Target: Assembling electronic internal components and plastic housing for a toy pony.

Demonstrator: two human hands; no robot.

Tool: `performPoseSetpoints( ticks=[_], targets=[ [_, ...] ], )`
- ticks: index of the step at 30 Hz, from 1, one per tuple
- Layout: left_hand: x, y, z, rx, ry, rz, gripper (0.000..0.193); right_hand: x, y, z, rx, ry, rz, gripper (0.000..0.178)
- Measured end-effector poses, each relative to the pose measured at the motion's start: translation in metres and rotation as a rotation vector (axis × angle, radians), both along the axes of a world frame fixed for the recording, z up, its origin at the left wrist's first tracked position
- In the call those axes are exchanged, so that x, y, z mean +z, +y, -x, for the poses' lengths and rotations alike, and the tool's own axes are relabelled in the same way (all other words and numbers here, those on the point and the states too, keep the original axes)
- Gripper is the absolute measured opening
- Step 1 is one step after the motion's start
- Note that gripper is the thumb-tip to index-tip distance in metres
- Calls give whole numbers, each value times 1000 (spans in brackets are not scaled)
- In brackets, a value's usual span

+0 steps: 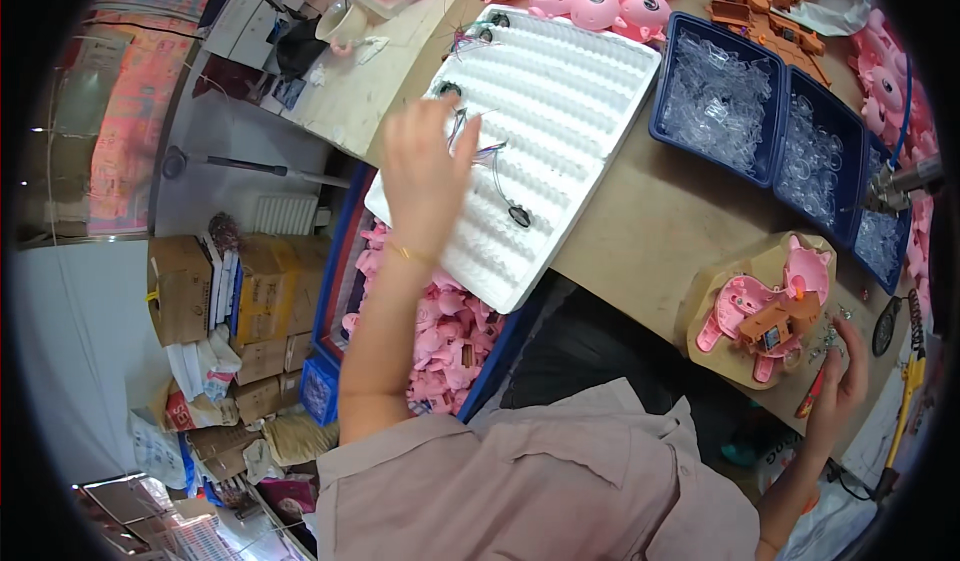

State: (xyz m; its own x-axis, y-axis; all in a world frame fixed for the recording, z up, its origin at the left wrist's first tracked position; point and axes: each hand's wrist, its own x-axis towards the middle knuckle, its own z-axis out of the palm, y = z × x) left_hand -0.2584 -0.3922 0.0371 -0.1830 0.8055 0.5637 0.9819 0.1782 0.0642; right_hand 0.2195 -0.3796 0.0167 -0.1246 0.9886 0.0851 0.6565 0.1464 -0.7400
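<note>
Over the white ribbed foam tray (560, 91), my left hand (425, 151) reaches with thumb and fingers apart. Its fingertips are next to a small black round part with thin wires (450, 89); whether they touch it I cannot tell. Another black round part (519, 216) lies lower on the tray, its wires trailing upward. At the right table edge my right hand (848, 376) has its fingers apart, close to small metal pieces (830, 339) and a red-handled tool (810, 396). Beside it, a tan block fixture (705, 306) bears opened pink plastic shells (740, 303) and an orange-brown part (780, 323).
Blue bins (660, 111) of clear plastic pieces stand at the right, near a metal-tipped tool (900, 186). Pink toy heads (620, 6) and orange-brown parts (765, 11) are piled at the back. Below the tray, a blue-edged crate (325, 326) holds pink parts. Cardboard boxes (180, 291) stand left.
</note>
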Motion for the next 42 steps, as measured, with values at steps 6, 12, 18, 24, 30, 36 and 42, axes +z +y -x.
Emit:
performPoseSetpoints(
  ticks=[6, 12, 18, 24, 30, 36, 42],
  targets=[
    [-11, 26, 85, 20, -657, 309, 24, 31, -15, 42, 171, 55, -188, 17],
    [-13, 35, 118, -241, -1501, -67, 24, 26, -30, 125, 726, 80, -71, 25],
    [-13, 55, 131, -257, -1654, 277, 28, -14, -35, 248, 916, -19, -304, 53],
    [-13, 47, 151, -331, -1975, 30, 13, -50, -29, 256, 930, -150, -429, 52],
    [-24, 42, 153, -742, -2258, -125, 9, -28, -6, 257, 1054, -169, -318, 42],
    [30, 33, 92, -699, -1819, -396, 9, -19, -2, 253, 1047, -120, -316, 41],
    [55, -4, -26, -501, -1811, -94, 24, 10, -9, 208, 895, -20, -308, 33]
  ],
)
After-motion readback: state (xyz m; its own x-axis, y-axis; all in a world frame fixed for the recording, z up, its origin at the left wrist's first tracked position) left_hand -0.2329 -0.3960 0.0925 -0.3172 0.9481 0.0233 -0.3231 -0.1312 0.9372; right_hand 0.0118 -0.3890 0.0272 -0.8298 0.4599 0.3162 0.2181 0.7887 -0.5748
